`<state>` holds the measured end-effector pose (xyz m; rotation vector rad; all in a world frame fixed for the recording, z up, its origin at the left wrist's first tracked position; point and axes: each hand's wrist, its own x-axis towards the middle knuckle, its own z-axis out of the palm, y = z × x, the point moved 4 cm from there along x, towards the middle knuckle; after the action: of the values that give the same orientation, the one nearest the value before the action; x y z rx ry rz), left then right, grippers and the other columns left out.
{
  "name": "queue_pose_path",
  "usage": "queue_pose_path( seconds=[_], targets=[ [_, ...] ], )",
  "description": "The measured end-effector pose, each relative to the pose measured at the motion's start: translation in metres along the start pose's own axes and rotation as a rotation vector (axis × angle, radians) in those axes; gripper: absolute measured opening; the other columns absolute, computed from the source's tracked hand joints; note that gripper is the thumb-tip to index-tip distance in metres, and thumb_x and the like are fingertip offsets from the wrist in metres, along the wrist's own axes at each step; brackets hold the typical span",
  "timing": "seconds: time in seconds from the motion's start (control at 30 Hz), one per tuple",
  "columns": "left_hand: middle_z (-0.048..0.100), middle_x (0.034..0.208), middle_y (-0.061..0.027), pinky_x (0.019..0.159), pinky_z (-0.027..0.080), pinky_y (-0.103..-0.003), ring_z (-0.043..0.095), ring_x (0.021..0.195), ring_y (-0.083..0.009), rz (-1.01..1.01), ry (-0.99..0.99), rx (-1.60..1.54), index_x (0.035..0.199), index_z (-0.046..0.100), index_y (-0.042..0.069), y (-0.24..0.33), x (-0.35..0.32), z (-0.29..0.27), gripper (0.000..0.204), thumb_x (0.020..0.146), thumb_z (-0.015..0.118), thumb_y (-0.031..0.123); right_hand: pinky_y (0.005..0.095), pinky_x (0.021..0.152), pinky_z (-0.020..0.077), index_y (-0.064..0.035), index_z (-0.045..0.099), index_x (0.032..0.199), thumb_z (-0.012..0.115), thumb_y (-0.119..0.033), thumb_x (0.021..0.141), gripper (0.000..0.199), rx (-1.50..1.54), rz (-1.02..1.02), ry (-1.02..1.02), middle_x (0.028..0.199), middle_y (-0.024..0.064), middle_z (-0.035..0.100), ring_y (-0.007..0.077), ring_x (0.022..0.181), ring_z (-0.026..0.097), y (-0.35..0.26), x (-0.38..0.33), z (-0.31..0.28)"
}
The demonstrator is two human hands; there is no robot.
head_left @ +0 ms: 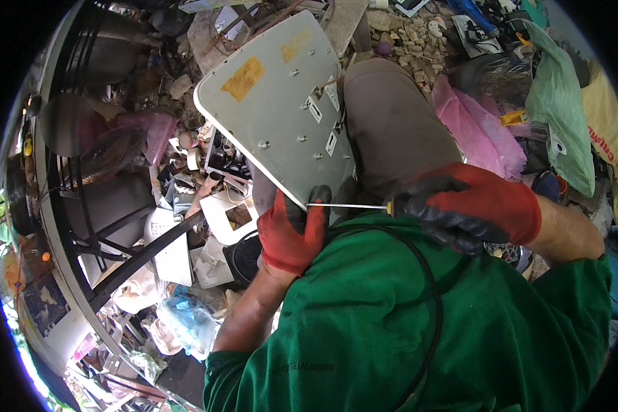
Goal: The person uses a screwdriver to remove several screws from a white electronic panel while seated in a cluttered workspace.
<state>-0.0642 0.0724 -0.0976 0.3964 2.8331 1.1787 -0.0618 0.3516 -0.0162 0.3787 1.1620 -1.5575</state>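
Note:
A large grey-white panel (275, 103) with rounded corners, small metal studs and two patches of yellowed tape leans across my lap. My left hand (292, 230), in a red and black work glove, grips its near corner, thumb and fingers around the edge. In my right hand (470, 206), gloved the same way, is a screwdriver (350, 205); its handle is mostly hidden in the fist. The thin metal shaft points left, its tip at the panel's corner beside my left fingers. Whether the tip sits in a screw cannot be made out.
A black metal rack frame (144, 257) stands on the left. Scrap parts and plastic bags litter the ground, among them a white plastic frame (226, 216). Pink bubble wrap (477, 130) and a green bag (559, 110) lie at right. A black cable (432, 295) crosses my green shirt.

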Motion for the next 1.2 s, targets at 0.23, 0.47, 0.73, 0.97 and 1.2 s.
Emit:
queue_pose_path(
  seconds=[0.23,0.47,0.73,0.97,1.2],
  targets=[
    [0.070,0.106,-0.0271,0.084,0.054,-0.048,0.070,0.096,-0.0445,0.028,-0.093,-0.018,0.131,0.049,-0.010,0.013,0.009,-0.005,0.053,0.089,0.068,0.016,0.0342,0.074,0.0559,-0.0074,0.055,0.141,0.069,-0.015,0.090,0.053,-0.957,-0.757,-0.012,0.117,0.0160,0.064,0.0196,0.095,0.064,-0.005,0.006,-0.007],
    [0.067,0.112,-0.0307,0.088,0.053,-0.049,0.069,0.100,-0.0474,0.105,-0.103,0.075,0.138,0.040,-0.011,0.006,0.010,-0.003,0.060,0.088,0.065,0.010,0.0287,0.065,0.0545,-0.0087,0.057,0.140,0.064,-0.018,0.096,0.046,-0.373,0.142,0.050,0.108,0.0089,0.066,0.0121,0.083,0.064,-0.021,0.007,0.010],
    [0.051,0.134,-0.0362,0.109,0.034,-0.055,0.045,0.128,-0.0551,-0.004,-0.132,-0.106,0.139,0.045,-0.012,0.004,0.010,-0.001,0.061,0.085,0.066,0.009,0.0245,0.057,0.0478,-0.0053,0.063,0.132,0.059,-0.020,0.097,0.038,-0.291,0.129,0.109,0.081,0.0018,0.064,0.0073,0.067,0.058,-0.029,0.011,0.022],
    [0.063,0.120,-0.0314,0.098,0.046,-0.049,0.062,0.112,-0.0476,-0.081,-0.089,-0.246,0.135,0.048,-0.011,0.005,0.008,-0.001,0.054,0.088,0.065,0.009,0.0322,0.057,0.0468,-0.0019,0.070,0.115,0.068,-0.020,0.089,0.032,-0.746,-0.410,0.161,0.075,0.0075,0.065,0.0154,0.067,0.062,-0.018,0.016,0.021],
    [0.071,0.101,-0.0252,0.081,0.056,-0.043,0.073,0.091,-0.0410,-0.005,-0.052,-0.200,0.127,0.053,-0.009,0.009,0.014,-0.003,0.044,0.090,0.065,0.009,0.0394,0.055,0.0471,-0.0023,0.067,0.118,0.076,-0.018,0.076,0.046,-1.848,-0.836,0.181,0.081,0.0111,0.061,0.0260,0.063,0.062,-0.020,0.008,0.021]
  ],
)
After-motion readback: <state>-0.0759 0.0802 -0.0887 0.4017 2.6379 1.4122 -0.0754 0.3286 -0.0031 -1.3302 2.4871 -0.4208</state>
